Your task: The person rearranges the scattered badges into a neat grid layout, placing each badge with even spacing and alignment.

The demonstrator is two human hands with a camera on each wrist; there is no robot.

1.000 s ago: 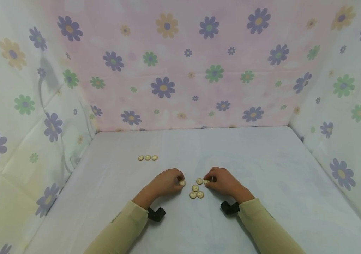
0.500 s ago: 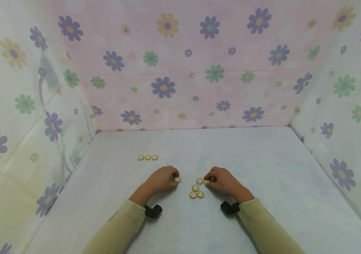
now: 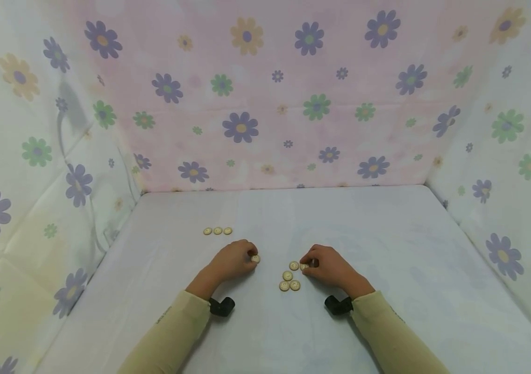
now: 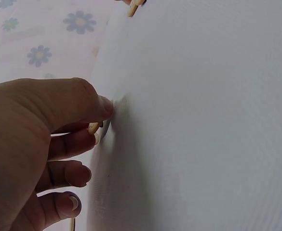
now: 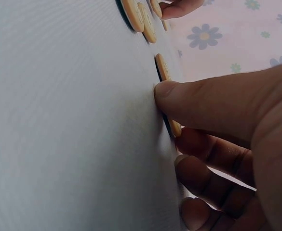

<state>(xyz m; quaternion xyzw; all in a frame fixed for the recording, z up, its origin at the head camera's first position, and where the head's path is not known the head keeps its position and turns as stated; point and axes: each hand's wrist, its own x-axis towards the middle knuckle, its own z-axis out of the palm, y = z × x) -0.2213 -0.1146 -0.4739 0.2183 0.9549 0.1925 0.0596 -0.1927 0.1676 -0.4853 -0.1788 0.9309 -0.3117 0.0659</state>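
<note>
I hold my left hand (image 3: 233, 258) pinched on one wooden button (image 3: 255, 258) against the white table cover (image 3: 386, 244), left of the loose cluster (image 3: 289, 281). My right hand (image 3: 328, 265) is curled, thumb and fingertips clamped on a second button (image 3: 303, 266) just beside another cluster piece (image 3: 294, 266). A row of three buttons (image 3: 217, 230) lies well apart, further back. Risk, in my judgement: both grips are thin edge pinches, so a button could slip and roll. The right fingers could also nudge the adjacent button and scatter the cluster.
</note>
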